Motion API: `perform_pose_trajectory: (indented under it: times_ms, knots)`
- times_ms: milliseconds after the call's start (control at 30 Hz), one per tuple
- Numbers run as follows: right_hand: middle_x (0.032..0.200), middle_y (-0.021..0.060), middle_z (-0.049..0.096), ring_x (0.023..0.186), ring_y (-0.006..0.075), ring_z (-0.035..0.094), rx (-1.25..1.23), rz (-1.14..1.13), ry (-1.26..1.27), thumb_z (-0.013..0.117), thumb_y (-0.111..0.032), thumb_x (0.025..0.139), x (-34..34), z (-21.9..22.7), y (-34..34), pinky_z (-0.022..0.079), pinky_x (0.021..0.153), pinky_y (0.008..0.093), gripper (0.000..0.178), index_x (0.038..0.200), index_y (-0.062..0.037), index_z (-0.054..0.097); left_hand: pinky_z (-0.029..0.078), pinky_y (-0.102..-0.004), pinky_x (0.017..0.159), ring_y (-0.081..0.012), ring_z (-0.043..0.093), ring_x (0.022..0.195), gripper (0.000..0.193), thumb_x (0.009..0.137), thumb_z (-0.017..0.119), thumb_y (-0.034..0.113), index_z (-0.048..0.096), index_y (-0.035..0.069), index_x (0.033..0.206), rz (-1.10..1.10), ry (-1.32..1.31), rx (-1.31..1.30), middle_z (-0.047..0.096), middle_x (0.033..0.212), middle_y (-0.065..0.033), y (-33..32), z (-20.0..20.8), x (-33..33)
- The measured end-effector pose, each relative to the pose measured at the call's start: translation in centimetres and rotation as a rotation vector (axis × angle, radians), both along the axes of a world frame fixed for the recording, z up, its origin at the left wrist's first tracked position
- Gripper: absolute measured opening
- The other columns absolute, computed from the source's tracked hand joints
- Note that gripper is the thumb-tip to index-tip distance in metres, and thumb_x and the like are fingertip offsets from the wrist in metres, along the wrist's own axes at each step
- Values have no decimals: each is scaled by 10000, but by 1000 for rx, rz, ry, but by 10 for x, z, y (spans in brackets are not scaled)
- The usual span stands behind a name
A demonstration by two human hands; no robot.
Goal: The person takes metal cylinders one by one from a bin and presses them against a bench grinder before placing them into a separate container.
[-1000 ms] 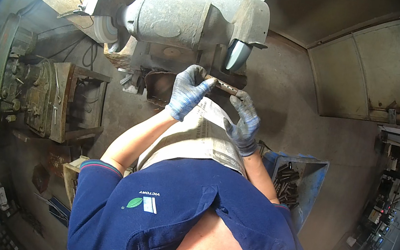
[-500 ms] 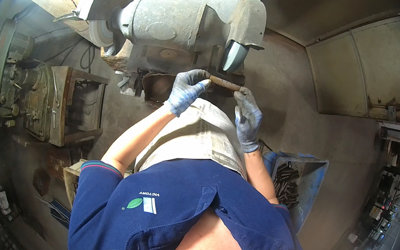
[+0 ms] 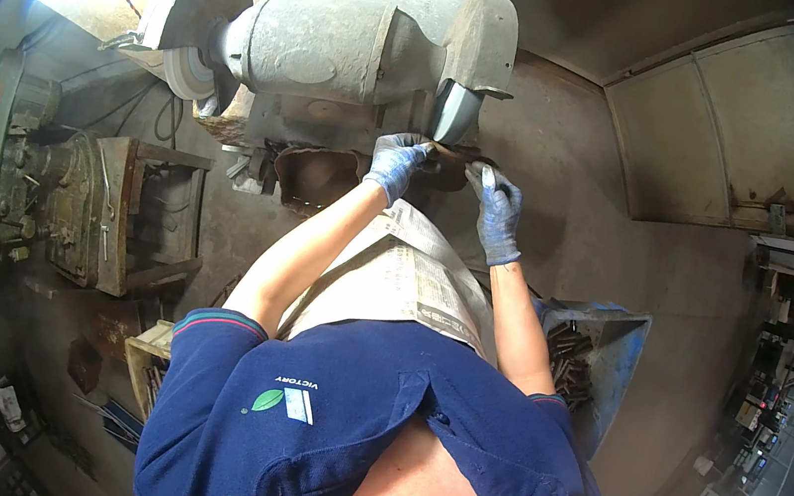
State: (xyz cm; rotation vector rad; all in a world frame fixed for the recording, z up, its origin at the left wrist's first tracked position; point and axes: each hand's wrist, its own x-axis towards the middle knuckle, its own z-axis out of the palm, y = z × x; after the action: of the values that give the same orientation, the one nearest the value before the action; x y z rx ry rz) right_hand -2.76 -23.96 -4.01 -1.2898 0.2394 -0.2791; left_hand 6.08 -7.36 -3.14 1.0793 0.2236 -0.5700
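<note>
A short brown metal rod (image 3: 446,152) spans the space between my hands, just below the right wheel (image 3: 458,114) of a grey bench grinder (image 3: 319,42). My left hand (image 3: 394,165), in a blue and grey work glove, is closed round the rod's left end. In a matching glove, my right hand (image 3: 496,217) pinches the other end between thumb and fingers. The rod is partly hidden by the fingers and dim against the dark background. Whether it touches the wheel I cannot tell. A printed paper sheet (image 3: 414,270) covers my lap.
A blue bin (image 3: 624,363) of dark metal rods (image 3: 571,356) stands at my right. On my left are a wooden crate (image 3: 142,360) and a green machine (image 3: 73,195) on a frame. The grinder's other wheel (image 3: 187,73) is partly exposed. Metal panels (image 3: 732,142) stand far right.
Both hands have moved up toward the right wheel with the rod, the left hand also shifting right. The rod now sits close under the wheel.
</note>
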Motion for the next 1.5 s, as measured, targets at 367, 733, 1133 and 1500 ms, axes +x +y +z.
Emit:
perform_pose_trajectory:
  times_ms: [367, 733, 1133, 1500]
  knots:
    - [996, 150, 645, 938, 238, 624, -8, 1, 60, 576, -194, 899, 14, -13, 31, 482, 913, 374, 268, 1013, 43, 630, 563, -293, 570, -187, 621, 604, 59, 838, 583, -17, 633, -50, 834, 67, -14, 66, 637, 745, -108, 27, -1, 8]
    - [1097, 151, 602, 1025, 252, 590, -227, 42, -61, 554, -91, 896, 17, -10, 57, 461, 946, 368, 232, 1075, 48, 607, 523, -245, 648, -131, 620, 672, 67, 835, 609, 9, 640, -31, 879, 73, -131, 142, 655, 788, -77, 61, 11, 6]
    - [1134, 182, 585, 1083, 305, 564, -926, 85, -496, 703, -375, 770, -36, 95, 62, 428, 944, 388, 497, 1079, 8, 632, 553, -292, 723, -162, 650, 775, 184, 830, 614, -3, 612, -66, 1003, -50, -325, -129, 662, 881, -133, 99, 87, -43]
    - [1149, 196, 563, 1038, 326, 591, -906, 123, -667, 702, -365, 777, -36, 113, 56, 479, 902, 405, 514, 1125, -1, 599, 531, -268, 726, -138, 630, 767, 198, 829, 633, 40, 619, -49, 1005, -93, -370, -160, 659, 883, -109, 97, 90, -45]
